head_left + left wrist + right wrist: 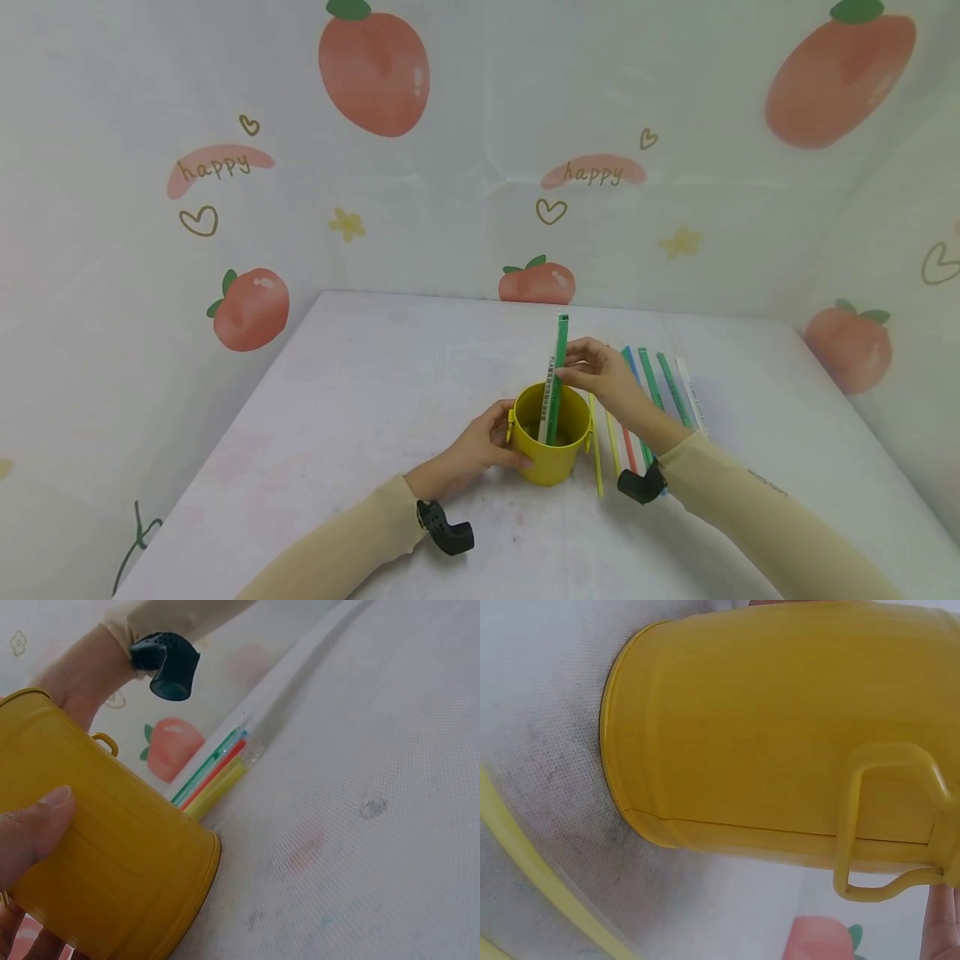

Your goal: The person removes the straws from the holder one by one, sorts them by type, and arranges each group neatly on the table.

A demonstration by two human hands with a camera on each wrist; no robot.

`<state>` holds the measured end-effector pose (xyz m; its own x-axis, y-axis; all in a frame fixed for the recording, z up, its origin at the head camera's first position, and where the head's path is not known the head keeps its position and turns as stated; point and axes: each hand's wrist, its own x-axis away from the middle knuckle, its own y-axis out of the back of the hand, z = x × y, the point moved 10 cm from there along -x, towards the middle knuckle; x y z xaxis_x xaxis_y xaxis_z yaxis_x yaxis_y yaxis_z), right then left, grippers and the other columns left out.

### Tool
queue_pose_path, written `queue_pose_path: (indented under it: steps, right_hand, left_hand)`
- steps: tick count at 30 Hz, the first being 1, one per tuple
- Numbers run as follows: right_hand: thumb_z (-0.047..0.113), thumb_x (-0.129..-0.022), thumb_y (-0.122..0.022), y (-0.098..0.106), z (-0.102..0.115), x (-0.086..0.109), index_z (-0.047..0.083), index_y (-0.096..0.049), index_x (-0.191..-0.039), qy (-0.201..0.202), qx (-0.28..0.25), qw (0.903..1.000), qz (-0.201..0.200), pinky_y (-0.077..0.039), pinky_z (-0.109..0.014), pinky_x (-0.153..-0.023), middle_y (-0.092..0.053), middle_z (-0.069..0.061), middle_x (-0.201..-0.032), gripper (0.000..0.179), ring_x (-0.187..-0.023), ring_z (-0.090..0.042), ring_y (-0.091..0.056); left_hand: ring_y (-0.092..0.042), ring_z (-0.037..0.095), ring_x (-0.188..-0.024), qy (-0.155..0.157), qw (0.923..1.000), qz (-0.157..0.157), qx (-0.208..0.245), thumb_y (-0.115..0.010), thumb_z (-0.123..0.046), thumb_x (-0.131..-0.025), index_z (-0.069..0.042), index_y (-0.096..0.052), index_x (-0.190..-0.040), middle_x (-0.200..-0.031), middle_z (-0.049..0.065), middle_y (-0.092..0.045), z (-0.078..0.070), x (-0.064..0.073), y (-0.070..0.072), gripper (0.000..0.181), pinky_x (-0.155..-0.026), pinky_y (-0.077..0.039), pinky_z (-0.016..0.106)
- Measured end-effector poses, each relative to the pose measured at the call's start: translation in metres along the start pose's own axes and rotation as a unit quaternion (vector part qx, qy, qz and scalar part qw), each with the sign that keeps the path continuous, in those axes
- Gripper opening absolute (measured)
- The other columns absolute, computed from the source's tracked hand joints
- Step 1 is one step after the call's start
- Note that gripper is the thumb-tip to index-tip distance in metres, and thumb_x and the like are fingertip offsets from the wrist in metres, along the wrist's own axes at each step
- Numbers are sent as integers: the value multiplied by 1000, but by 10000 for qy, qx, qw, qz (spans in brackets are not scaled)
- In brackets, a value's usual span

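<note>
A small yellow bucket (pixel 551 467) with side handles stands upright on the table. My left hand (pixel 476 446) grips it from the left; in the left wrist view the thumb (pixel 37 829) lies along its wall. A green-and-white wrapped straw (pixel 555 379) with printed lettering stands nearly upright, its lower part inside the bucket. Above the right rim, my right hand (pixel 603 379) pinches this straw by its upper part. In the right wrist view the bucket (pixel 780 727) fills most of the picture, and only a bit of the right hand shows at the lower right edge.
Right of the bucket, several straws lie side by side, partly hidden under the right forearm: yellow straws (pixel 597 450), a red straw (pixel 628 450), green wrapped straws (pixel 675 392) and a white one (pixel 692 396). A white patterned backdrop (pixel 450 208) rises behind the table (pixel 337 400).
</note>
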<state>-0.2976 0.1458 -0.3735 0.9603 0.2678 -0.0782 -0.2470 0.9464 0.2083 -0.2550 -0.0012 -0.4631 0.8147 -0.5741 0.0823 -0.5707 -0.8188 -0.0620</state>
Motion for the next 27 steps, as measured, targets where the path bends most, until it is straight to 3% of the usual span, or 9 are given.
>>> queue_pose_path:
  steps: [15,27]
  right_hand:
    - [12,-85,-67,2,2,1,-3,-48,-108,14,-196,9998,-12,-52,-28,-83,-57,-11,-102,34,-93,-16,-62]
    - [11,-84,-67,1,9,2,-3,-51,-108,106,-58,9999,-30,-52,-26,-81,-56,-9,-99,32,-89,-16,-61]
  left_hand:
    - [-34,17,-132,11,10000,14,-46,-78,-3,-71,-20,-42,-133,-135,-4,-45,0,-1,0,74,-111,-21,40]
    - [-36,18,-130,-85,9999,26,-76,-77,0,-71,-16,-42,-133,-136,-1,-45,-2,-3,-1,73,-109,-27,33]
